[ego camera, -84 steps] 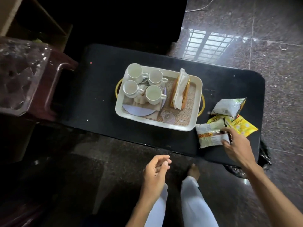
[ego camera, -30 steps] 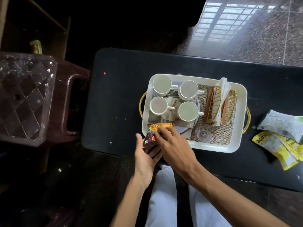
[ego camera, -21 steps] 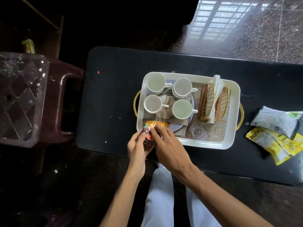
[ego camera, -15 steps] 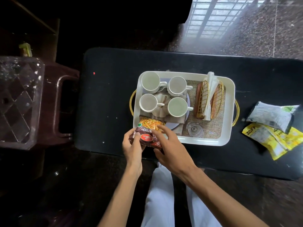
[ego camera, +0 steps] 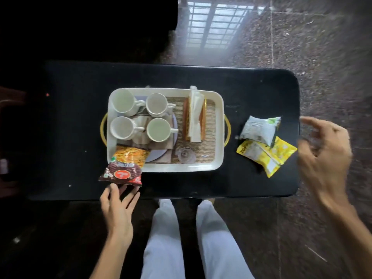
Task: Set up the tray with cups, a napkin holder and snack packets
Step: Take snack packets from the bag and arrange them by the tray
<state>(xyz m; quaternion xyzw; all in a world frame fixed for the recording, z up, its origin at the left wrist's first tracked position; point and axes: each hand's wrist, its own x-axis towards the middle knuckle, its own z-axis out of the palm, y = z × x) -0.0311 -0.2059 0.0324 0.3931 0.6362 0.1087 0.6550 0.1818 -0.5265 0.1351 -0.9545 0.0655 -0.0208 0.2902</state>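
The left hand (ego camera: 118,210) is spread, fingertips at the near edge of one maroon-and-orange snack packet (ego camera: 122,166) straddling the near rim of the white tray (ego camera: 221,125); the blurred right hand (ego camera: 324,158) hangs loosely open, holding nothing. Just left of it lie one grey packet (ego camera: 259,129) and seemingly two yellow packets (ego camera: 267,156); beyond the left hand stand four white cups (ego camera: 122,101) and one napkin holder (ego camera: 194,117)

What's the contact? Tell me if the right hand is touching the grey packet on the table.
Apart. The head view shows a strip of bare black table between the right hand's blurred fingers and the grey packet.
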